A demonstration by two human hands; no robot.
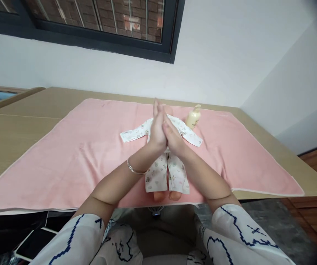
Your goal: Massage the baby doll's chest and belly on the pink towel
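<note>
1 head view shows the left hand (157,130) and the right hand (173,139) of the person pressed together, palm against palm. The fingers (156,106) of these 2 hands are rather straight, and they point up and away from the body. If some thing is between the palms, I cannot tell. Around the left wrist is a thin silver bracelet (133,168).

Behind and below the hands, a doll (175,195) lies stretched out on a pink towel (64,162). It wears a white patterned shirt (193,137) and white patterned trousers (156,177). The 2 sleeves of the shirt are spread to the sides, 1 on each side. The feet (159,196) are turned toward the person, near the front edge of the towel. The head (169,110) of the doll is mostly hidden behind the fingers. Whether the hands touch the shirt, I cannot tell.

Just beside the shirt, on the right side, a cream pump bottle (193,118) stands upright on the towel. The towel covers a large part of the light wooden desk (17,136) and has some creases. Behind the desk is a white wall (213,55), with a dark-framed window (131,22) at the upper left; bars and bricks are seen through its glass.
</note>
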